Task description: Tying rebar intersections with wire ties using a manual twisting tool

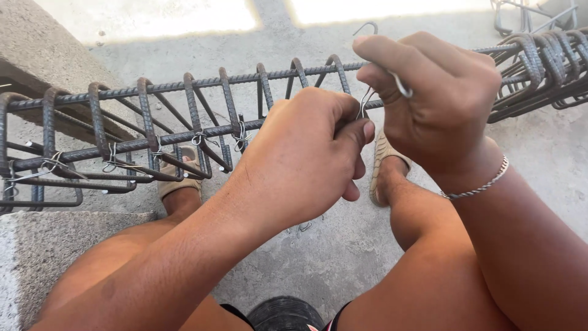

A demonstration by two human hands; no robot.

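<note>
Seen from above, over bare knees: a rebar cage [184, 116] lying lengthwise across the view, long ribbed bars threaded through a row of bent stirrups [144, 98], with the left end resting by a concrete block [43, 67] and another block [37, 257] under the near left corner. Left hand [306, 159] closed in a fist against the nearer long bar, fingers curled around something hidden inside the grip, thumb pressed toward a short loop of thin tie wire [366, 101]. Right hand [429, 92] closed too, pinching a small metal hook tool [401, 86] whose bent tip pokes up above the knuckles; a silver chain bracelet [478, 184] on that wrist. Tie wire sitting right between the two hands, at the crossing of a stirrup and the long bar, looped but apparently not twisted tight. Judging by the cage: crossings to the left already bound, with twisted wire knots [199, 140] visible at several stirrups along the lower bar; stirrups bunched together at the right end [545, 58], seemingly loose and unspaced, so a good share of the tying likely left on that side. Feet in tan sandals [383, 162] on the concrete floor [343, 245] beneath the cage.
</note>
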